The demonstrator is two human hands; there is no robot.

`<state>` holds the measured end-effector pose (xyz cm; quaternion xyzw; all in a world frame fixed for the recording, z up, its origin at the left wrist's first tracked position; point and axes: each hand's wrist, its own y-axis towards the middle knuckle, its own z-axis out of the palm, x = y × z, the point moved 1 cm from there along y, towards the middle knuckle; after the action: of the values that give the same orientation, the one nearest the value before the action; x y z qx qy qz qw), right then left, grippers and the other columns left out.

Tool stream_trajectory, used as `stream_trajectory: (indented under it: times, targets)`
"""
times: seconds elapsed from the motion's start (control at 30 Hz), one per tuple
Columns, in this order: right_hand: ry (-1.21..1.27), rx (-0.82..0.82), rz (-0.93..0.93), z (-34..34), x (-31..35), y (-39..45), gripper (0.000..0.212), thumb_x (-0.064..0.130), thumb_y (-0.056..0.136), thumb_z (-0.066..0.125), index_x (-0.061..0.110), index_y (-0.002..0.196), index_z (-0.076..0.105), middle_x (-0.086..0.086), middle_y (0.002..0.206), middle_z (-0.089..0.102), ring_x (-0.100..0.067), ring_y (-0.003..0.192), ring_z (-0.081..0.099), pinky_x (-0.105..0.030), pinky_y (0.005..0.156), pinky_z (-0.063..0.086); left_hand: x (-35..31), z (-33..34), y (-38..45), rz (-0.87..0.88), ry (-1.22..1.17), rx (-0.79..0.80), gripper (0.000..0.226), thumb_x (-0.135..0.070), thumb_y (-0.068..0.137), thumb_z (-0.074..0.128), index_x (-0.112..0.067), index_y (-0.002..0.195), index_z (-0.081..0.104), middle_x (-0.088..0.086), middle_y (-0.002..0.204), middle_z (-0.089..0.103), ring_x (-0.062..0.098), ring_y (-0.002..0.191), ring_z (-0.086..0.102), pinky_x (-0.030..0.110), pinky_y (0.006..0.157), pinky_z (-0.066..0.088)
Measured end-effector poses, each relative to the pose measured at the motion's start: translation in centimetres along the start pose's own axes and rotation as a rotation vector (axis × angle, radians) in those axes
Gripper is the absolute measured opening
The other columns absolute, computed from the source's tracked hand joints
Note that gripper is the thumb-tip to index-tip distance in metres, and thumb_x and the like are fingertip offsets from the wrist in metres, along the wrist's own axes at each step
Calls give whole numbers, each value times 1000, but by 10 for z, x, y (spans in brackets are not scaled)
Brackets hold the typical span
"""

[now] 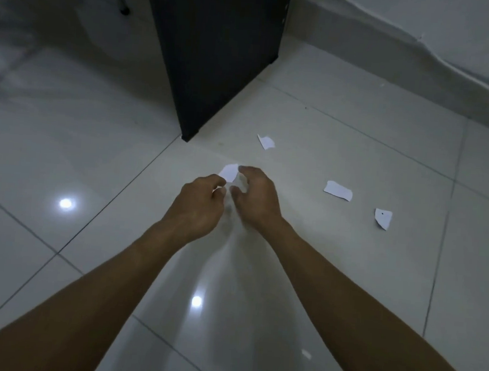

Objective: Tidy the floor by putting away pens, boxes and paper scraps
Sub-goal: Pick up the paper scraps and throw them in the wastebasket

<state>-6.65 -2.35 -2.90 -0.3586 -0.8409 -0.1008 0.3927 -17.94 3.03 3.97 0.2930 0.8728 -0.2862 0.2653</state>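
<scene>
Here, paper scrap (228,172) between hands, fingertips touching

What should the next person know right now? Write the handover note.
Left hand: fingers curled beside a paper scrap; whether it grips the scrap is unclear.
Right hand: open, curved by the same scrap.
Three more scraps lie on the tiled floor: one near the dark cabinet, two to the right.
No pens or boxes in view.
Left: collect all scraps and put them away.
</scene>
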Motion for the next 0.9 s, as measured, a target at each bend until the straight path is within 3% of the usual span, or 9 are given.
stream_trajectory:
  times: [0.13,0.23,0.33,0.43,0.5,0.6,0.67,0.8,0.9]
  targets:
    - [-390,57,-239,22,-12,21,50,23,92,52,13,140,41,-7,145,45,-33,122,43,-43,92,42,7,10,11,-30,-63,-12,34,-20,102,36,-15,131,53,4,128,58,10,95,50,18,76,35]
    - [-538,-145,-401,31,-19,15,30,17,84,61,9,113,64,-9,100,70,-30,83,60,-34,60,44,15,17,17,-73,-109,-18,33,-22,102,35,-13,126,56,3,117,58,10,91,48,23,78,36]
    - [-579,-320,-463,34,-32,5,10,15,83,63,11,89,70,-6,76,69,-25,65,58,-29,52,38,21,22,23,-140,-219,-27,27,-22,101,37,-15,103,63,3,102,58,20,92,54,33,80,45]
    - [-131,-312,-149,20,-29,-6,10,15,84,61,12,90,69,-3,81,70,-22,73,62,-28,64,46,20,26,27,-285,-472,-21,29,-22,100,41,-24,75,55,6,95,60,26,97,60,45,94,48]
    - [264,-235,106,11,-21,-15,8,19,85,65,17,92,69,5,83,69,-10,78,64,-23,72,50,19,29,28,-379,-679,54,23,-30,99,44,-21,84,58,6,99,65,26,100,64,40,93,52]
    - [494,-3,142,-1,-9,-24,8,21,83,68,20,91,72,5,89,72,-9,83,68,-27,78,56,16,33,32,-436,-1012,217,35,-39,97,46,-9,106,62,12,107,69,26,99,68,38,90,54]
    - [513,121,135,-6,-4,-24,11,23,82,69,21,93,73,4,103,70,-10,93,66,-29,84,54,12,33,37,-473,-1138,193,32,-27,99,47,-1,111,61,16,103,68,25,92,69,36,84,57]
    - [431,-192,146,-23,-13,14,22,22,84,65,19,105,69,2,118,61,-12,108,56,-31,97,46,4,22,45,-576,-1301,63,14,-11,98,49,-4,90,58,15,90,60,24,78,64,32,71,55]
    - [88,-125,111,-28,-26,59,50,29,88,59,19,136,47,-8,147,38,-26,131,38,-35,106,34,1,17,45,-557,-1323,112,13,-9,96,50,-1,101,59,17,98,61,27,84,67,33,73,57]
